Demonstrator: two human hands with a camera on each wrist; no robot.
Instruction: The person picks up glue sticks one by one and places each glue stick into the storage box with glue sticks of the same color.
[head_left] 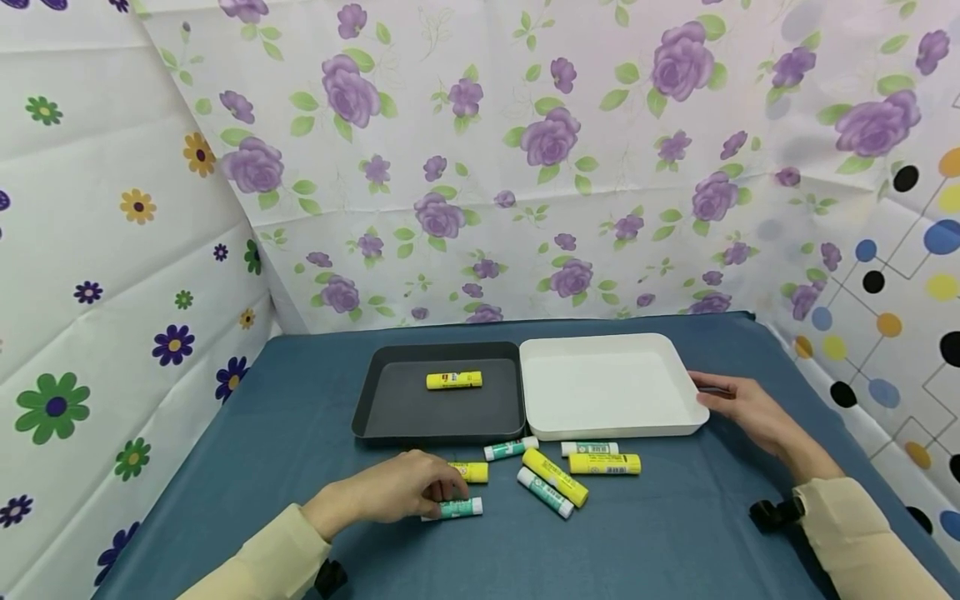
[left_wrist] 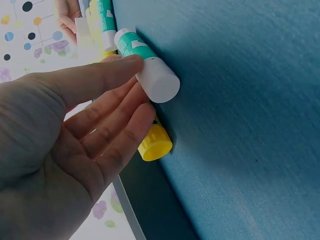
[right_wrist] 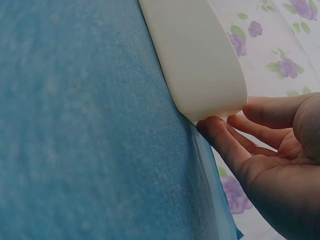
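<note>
My left hand (head_left: 401, 490) pinches a green-and-white glue stick (head_left: 463, 507) lying on the blue cloth. In the left wrist view, the thumb lies along the glue stick's side near its white cap (left_wrist: 160, 84). Just behind it is a yellow glue stick (head_left: 472, 472), partly hidden by that hand. My right hand (head_left: 750, 410) touches the right side of the white tray (head_left: 611, 387), its fingers loosely bent. In the right wrist view, the fingertips meet the tray's outer wall (right_wrist: 202, 65) near a corner.
A dark grey tray (head_left: 397, 408) holding one yellow glue stick (head_left: 453, 380) stands left of the white tray. In front of the trays lie several more glue sticks, yellow ones (head_left: 604, 464) and green-and-white ones (head_left: 544, 492). Patterned cloth walls (head_left: 480, 167) enclose the table.
</note>
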